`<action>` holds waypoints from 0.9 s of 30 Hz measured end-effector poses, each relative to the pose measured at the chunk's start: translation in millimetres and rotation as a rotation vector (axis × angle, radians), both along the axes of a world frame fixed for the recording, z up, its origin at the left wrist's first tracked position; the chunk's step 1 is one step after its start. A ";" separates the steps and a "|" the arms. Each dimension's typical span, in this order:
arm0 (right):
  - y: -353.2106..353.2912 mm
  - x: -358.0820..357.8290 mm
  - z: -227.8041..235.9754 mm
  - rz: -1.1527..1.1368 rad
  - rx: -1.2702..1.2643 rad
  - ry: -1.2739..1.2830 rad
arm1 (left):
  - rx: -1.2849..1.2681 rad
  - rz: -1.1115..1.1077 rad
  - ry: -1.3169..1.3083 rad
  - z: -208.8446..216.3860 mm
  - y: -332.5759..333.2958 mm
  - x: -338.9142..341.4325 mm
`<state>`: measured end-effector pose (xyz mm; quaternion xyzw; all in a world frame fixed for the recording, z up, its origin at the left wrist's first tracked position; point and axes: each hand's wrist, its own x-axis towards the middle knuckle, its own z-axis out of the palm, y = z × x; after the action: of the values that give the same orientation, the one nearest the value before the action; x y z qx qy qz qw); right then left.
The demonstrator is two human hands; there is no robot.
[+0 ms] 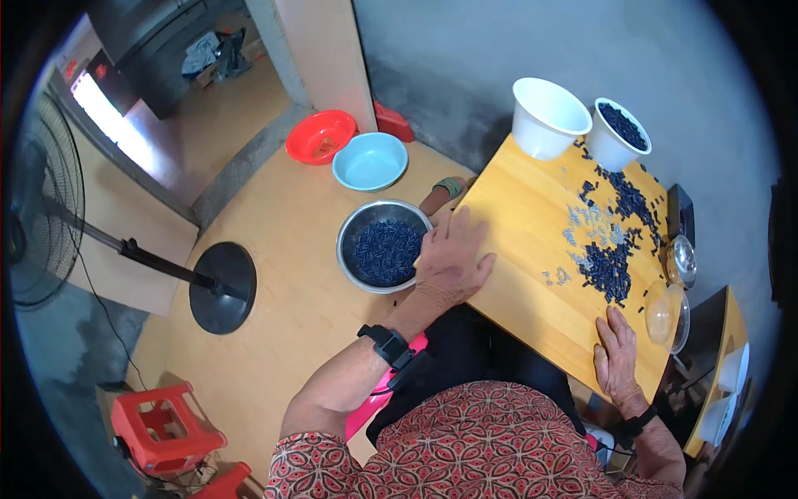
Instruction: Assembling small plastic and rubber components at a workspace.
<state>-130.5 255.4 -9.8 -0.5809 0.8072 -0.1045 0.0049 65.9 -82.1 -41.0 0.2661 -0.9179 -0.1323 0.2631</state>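
Two white cups stand at the far end of the wooden surface: the left one shows no contents, the right cup is full of small dark blue pieces. More of these pieces lie loose in a band along the right side of the surface, running near to far, with paler grey bits scattered just left of them. A steel bowl on the floor, left of the surface, holds many of the same dark pieces. The left hand lies flat and released, fingers spread, across the surface edge and touching the bowl rim. The right hand rests open, palm down, near the pile. Farther left sit a red basin and a blue basin.
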 end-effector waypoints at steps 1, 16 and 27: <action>1.1 -0.4 -1.0 -0.002 -0.004 0.009 | -0.002 -0.010 0.034 0.0 0.4 -0.3; 4.9 -5.7 -5.6 -0.006 0.095 -0.019 | 0.022 -0.013 0.022 4.8 -1.4 -1.5; 8.5 -9.7 4.4 0.046 0.132 -0.127 | 0.054 -0.030 -0.189 13.5 -3.7 -3.4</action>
<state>-140.2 264.0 -5.4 -0.5899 0.7968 -0.0874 0.0970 62.6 -85.7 -27.5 0.2708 -0.9386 -0.1353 0.1658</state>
